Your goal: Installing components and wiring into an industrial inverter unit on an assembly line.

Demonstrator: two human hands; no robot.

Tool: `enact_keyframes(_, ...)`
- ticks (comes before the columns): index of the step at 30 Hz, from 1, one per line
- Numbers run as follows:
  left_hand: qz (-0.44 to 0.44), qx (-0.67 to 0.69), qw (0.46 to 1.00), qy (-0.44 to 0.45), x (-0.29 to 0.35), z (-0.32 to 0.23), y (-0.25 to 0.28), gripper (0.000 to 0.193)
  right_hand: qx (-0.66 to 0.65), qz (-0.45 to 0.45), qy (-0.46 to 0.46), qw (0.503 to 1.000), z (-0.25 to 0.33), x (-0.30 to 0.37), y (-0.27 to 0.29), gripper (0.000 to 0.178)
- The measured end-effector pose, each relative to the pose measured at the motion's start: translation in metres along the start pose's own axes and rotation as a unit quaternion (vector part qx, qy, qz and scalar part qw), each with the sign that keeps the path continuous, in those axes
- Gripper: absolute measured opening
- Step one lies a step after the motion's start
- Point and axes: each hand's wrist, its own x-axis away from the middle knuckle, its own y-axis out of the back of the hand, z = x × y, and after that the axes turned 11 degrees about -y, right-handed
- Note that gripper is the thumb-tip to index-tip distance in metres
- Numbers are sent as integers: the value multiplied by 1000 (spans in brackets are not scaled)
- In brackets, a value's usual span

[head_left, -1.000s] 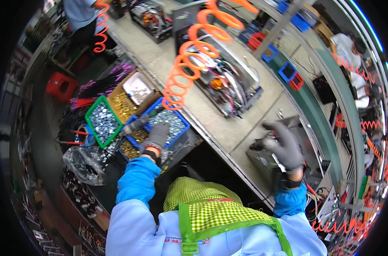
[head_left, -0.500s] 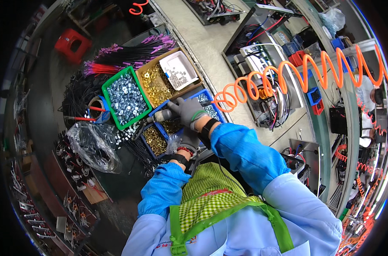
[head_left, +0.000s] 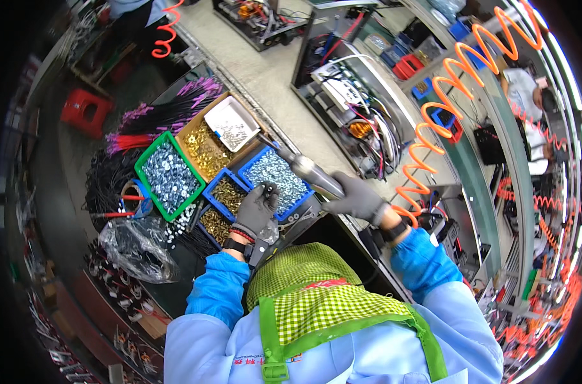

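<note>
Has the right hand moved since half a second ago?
Yes. The right hand has moved rightward, away from the green tray: from over the blue bins to just right of them.

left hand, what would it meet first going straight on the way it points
Probably the small silver fasteners in the blue bin, just ahead of the left hand; its height is unclear, so it might pass above them.
</note>
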Motion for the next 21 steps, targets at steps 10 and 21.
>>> enact_keyframes(10,23,-120,983,134,6,68,-87,21,-70,-88,-68,991,-134,167,-40,68)
enact_keyframes(21,133,-369,883,259,72,272,-164,26,-194,-262,-124,937,-234,330,-73,60)
